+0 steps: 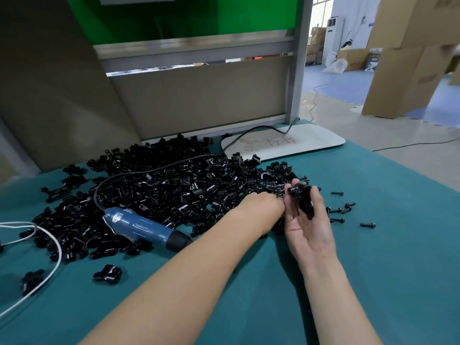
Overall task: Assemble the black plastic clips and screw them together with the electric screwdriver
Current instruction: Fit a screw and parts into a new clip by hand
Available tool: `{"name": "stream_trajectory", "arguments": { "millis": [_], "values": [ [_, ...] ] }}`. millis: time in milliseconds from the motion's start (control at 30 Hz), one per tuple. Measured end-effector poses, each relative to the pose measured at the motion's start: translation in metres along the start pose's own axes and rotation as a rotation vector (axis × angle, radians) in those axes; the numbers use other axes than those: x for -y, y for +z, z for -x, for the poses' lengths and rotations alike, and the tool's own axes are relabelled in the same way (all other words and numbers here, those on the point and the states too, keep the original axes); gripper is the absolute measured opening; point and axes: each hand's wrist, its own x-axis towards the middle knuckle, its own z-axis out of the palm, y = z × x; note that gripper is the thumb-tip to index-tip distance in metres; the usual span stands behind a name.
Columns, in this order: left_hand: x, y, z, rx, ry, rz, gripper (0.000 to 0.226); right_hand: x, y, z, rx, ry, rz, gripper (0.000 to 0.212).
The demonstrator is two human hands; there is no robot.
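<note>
Teal cloth covers the table [373, 282], which backs onto a grey partition [199, 95] in the upper half of the frame; cardboard boxes [408, 58] stand on the floor at the upper right. A big heap of black clips [174, 185] fills the middle left. The blue screwdriver [146, 227] lies on its side on the near edge of that heap, tip toward the lower right, with its black cord looping back over the heap toward a white tray [311, 140] behind. Loose screws [346, 209] lie scattered at the right, just beside the heap. The right hand [307, 225] is turned palm up at the heap's right edge, its fingers [317, 202] and thumb curled round one clip [302, 197]. The left hand [261, 206] reaches in just beside it, knuckles up; its fingers are hidden, so I cannot tell whether they hold anything. A white cable [49, 245] curves at the left edge.
</note>
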Motion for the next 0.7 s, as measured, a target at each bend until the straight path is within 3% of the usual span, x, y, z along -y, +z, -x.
{"name": "stream_trajectory", "arguments": {
  "millis": [100,267,367,533,700],
  "values": [
    [0.005,-0.002,0.014,-0.193,-0.027,0.177,0.02,-0.001,0.0,0.003,0.013,0.0,0.02,0.033],
    [0.02,0.008,0.082,-0.663,-0.236,1.018,0.011,-0.02,0.007,0.01,0.091,0.081,0.27,0.032],
    [0.023,0.034,0.132,-0.861,-0.387,1.321,0.016,-0.038,0.012,0.015,0.176,0.154,0.417,0.041],
    [0.019,0.065,0.162,-0.964,-0.507,1.527,0.022,-0.058,0.015,0.022,0.275,0.252,0.567,0.056],
    [0.021,0.065,0.159,-0.943,-0.481,1.547,0.019,-0.072,0.011,0.028,0.357,0.274,0.702,0.023]
  ]
}}
